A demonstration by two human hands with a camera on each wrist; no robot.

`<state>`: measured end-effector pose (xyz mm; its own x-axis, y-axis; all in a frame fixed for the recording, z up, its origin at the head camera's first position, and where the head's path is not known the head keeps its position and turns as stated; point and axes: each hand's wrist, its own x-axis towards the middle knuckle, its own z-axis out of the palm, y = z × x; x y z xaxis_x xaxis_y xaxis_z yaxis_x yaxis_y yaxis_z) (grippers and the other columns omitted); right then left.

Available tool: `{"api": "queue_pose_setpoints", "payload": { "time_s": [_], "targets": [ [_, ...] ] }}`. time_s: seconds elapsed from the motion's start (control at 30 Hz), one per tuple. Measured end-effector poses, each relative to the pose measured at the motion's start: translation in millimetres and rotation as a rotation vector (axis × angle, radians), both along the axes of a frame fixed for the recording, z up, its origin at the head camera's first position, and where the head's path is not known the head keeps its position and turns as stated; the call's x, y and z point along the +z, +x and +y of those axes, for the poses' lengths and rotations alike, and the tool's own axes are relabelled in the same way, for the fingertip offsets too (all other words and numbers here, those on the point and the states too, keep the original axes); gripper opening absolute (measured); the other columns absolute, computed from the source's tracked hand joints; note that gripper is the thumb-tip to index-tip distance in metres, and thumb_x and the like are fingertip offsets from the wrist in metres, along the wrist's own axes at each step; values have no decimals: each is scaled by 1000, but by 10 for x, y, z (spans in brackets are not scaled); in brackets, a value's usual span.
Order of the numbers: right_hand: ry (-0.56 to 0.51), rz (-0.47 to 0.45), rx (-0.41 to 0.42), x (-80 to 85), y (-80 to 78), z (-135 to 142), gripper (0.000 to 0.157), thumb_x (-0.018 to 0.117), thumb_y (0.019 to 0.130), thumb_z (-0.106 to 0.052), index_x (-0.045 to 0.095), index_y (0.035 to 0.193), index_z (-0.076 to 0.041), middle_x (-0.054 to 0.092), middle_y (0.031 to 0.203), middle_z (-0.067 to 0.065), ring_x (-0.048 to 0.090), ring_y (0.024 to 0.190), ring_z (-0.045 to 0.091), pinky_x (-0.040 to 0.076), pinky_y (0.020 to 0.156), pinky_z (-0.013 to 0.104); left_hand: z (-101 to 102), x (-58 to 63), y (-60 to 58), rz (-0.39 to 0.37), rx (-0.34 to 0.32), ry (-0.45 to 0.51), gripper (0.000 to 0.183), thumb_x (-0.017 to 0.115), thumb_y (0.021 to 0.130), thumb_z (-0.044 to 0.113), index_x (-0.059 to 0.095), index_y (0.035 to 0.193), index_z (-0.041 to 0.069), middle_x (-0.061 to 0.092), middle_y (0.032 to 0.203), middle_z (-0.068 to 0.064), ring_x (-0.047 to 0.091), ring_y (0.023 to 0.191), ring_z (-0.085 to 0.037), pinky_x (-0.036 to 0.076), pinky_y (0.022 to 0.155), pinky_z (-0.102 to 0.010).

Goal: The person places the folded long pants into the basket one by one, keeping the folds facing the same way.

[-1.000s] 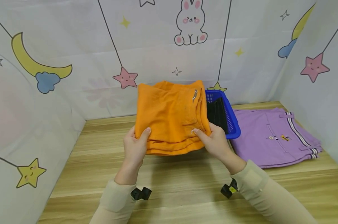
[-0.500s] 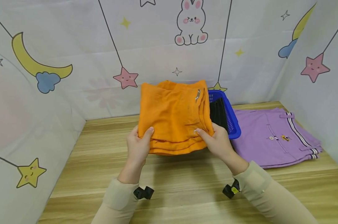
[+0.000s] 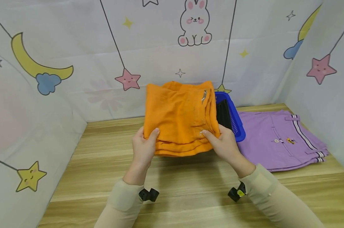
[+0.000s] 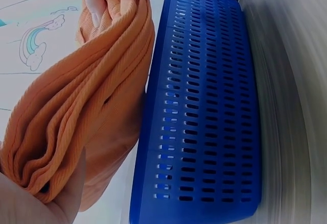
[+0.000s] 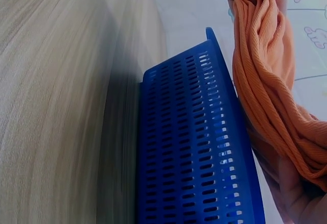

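Currently left hand (image 3: 144, 147) and right hand (image 3: 225, 144) both pinch lower sides of folded orange fabric garment (image 3: 177, 118), thumbs on top; it's held above wood-grain table (image 3: 189, 202), near blue perforated plastic basket (image 3: 238, 125).

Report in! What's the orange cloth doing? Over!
Left hand, right hand: both gripping. Cloth: folded, held up. View of basket partly blocked by cloth.

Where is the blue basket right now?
In the head view, the blue basket shows right of centre on the table, partly hidden behind the orange garment, with the purple garment to its right.
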<state>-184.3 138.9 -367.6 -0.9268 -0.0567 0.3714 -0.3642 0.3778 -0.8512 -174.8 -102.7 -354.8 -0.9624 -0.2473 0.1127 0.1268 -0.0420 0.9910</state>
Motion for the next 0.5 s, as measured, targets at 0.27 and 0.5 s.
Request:
{"api": "queue_pose_setpoints", "payload": {
  "time_s": [0.27, 0.5],
  "targets": [
    [1, 12, -16, -5, -16, 45, 19, 66, 89, -19, 67, 98, -1, 71, 88, 15, 61, 68, 5, 53, 60, 19, 48, -10, -36, -8, -11, -2, 26, 60, 91, 10, 61, 115, 2, 63, 95, -15, 65, 74, -15, 57, 64, -28],
    [27, 14, -28, -21, -37, 86, 20, 65, 89, -18, 66, 98, -1, 70, 86, 15, 60, 65, 6, 52, 58, 20, 83, -9, -55, 0, -16, -6, 26, 60, 91, 10, 61, 116, 2, 63, 96, -16, 65, 74, -14, 56, 63, -28]
  ]
}}
